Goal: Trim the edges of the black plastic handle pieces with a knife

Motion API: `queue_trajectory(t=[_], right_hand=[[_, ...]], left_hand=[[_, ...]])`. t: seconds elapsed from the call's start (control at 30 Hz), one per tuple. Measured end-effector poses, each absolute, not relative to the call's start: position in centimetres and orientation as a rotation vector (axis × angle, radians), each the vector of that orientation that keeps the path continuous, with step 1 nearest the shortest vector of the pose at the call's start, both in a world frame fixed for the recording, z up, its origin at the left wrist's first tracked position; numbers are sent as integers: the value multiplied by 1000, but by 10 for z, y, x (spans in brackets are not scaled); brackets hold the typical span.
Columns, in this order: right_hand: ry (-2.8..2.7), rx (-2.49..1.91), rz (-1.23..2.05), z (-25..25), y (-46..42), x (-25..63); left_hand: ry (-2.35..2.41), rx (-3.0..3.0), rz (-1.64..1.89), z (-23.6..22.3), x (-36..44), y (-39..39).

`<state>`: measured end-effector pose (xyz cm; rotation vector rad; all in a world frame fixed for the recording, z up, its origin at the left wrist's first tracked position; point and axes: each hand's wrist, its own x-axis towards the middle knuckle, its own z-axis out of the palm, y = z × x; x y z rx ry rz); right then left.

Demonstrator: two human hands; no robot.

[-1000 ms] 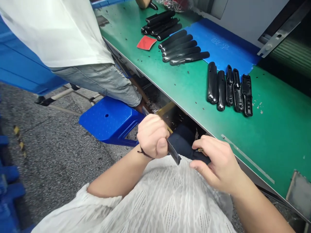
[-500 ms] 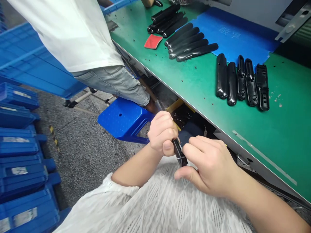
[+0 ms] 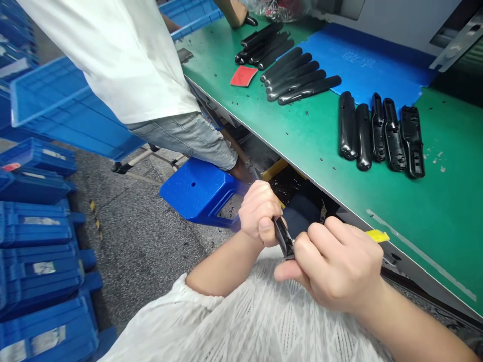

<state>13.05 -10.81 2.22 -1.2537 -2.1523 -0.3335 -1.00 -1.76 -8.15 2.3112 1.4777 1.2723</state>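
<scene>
The person's left hand (image 3: pixel 260 213) is closing in a fist around one end of a glossy black plastic part (image 3: pixel 284 237), its thumb pressing against the part. The right hand (image 3: pixel 334 266) is gripping the same part from the other side, with fingers curled over it and the thumb stretching underneath. Both hands are holding the part up, tilted, just off the near edge of the bench (image 3: pixel 426 241) and above the person's white knit top (image 3: pixel 241 322). A dark navy pad (image 3: pixel 300 213) is showing just behind it, and a yellow strip (image 3: pixel 377 236) is sitting near the right hand at the bench edge.

Farther along the green bench, five black parts (image 3: pixel 381 138) are lying side by side, and a row of longer black parts (image 3: pixel 298 75) is resting partly on a blue mat (image 3: pixel 370 60). More black parts (image 3: pixel 264 45) are lying beyond, near a red card (image 3: pixel 244 76).

To the left, a co-worker (image 3: pixel 124 60) in a white shirt and ripped jeans is standing beside a blue plastic stool (image 3: pixel 196 193), with blue crates (image 3: pixel 37 261) stacking up on the floor.
</scene>
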Motion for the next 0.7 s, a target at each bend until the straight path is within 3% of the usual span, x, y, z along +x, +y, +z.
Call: queue_trajectory(t=[0.2,0.4,0.53,0.7], right_hand=[[-2141,-1179,-304,15,-108,134],[-2093,-1069,133,18,-107,147],[-2121,-1121,311,28,-100,160],[-2182,-1072,201,33,-89,168]], left_hand=[[1448,2293,1329,-75,-12,-18],[1435,2171,1359,-67,-9,-16],[1141,2141,1146,-58,-10,-11],[772,1937,692,-41,-8,-16]])
